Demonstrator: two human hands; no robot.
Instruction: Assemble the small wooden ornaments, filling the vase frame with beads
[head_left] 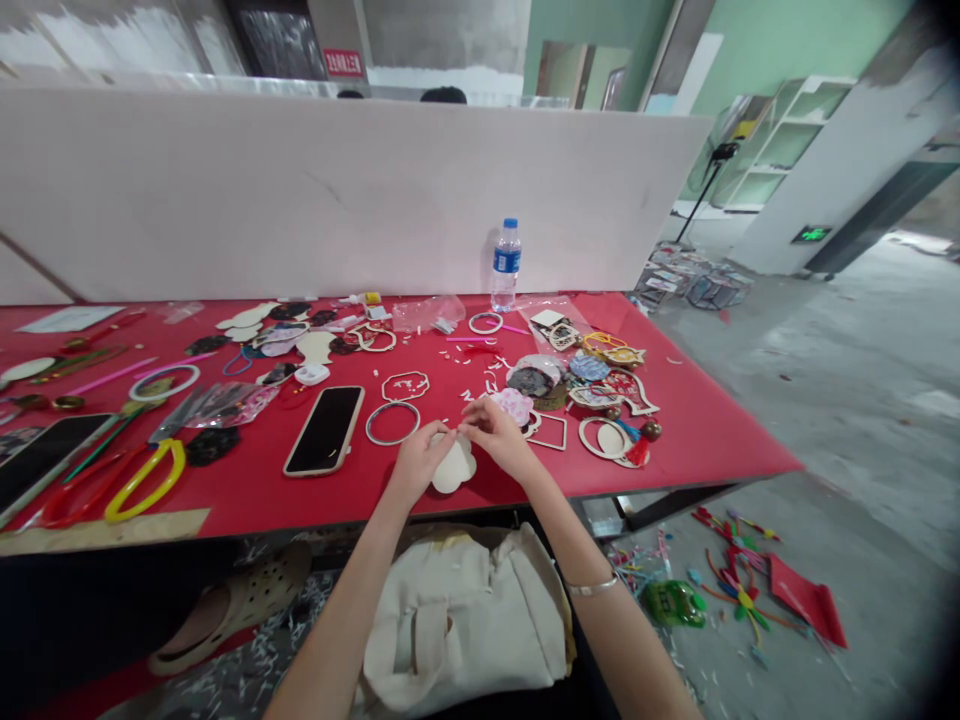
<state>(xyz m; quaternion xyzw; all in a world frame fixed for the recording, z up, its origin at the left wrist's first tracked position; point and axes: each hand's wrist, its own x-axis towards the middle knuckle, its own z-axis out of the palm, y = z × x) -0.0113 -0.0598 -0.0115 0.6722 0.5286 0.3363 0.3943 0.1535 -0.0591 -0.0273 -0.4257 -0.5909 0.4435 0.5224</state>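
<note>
My left hand [418,462] and my right hand [499,437] meet above a pale wooden flower-shaped cutout [454,467] lying on the red tabletop. My left fingertips pinch its top edge. My right fingertips press in at the same spot, and anything thin held there is too small to make out. Left of my hands lie a thin pale hoop [392,403] and a black phone [325,430]. Beyond my right hand sit a pink patterned fabric piece [512,406] and an angular wooden frame [547,432].
The red table [712,430] is strewn with several wooden shapes, hoops, pink sticks and scraps. A water bottle [506,266] stands against the white partition [322,190]. A canvas bag [465,625] sits below the table's near edge. Colourful craft pieces [739,585] lie on the concrete floor at right.
</note>
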